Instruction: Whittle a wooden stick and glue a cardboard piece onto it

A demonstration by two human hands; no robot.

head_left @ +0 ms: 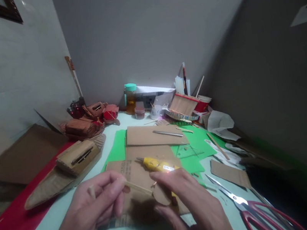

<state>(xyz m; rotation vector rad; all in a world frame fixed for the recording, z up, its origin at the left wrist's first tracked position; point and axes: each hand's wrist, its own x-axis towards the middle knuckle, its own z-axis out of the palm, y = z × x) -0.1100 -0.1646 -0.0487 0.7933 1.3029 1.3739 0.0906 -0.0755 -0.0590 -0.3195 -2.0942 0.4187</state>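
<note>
My left hand (98,205) pinches a thin wooden stick (138,188) that points right. At the stick's far end, a small rounded cardboard piece (162,194) sits between the thumb and fingers of my right hand (194,209). Stick and cardboard piece meet there, but I cannot tell whether they are joined. Just beyond my right hand lies a yellow glue gun (155,164), its nozzle to the left, partly hidden by the fingers. Beneath both hands are cardboard sheets (122,197) with some print.
A cardboard boat model (66,169) stands at left, reddish boat models (82,126) behind it. Red-handled scissors (238,200) lie open at right near a cardboard strip (229,173). A craft knife (168,133) rests on cardboard. A lidded jug (131,97) and another model boat (184,106) stand behind.
</note>
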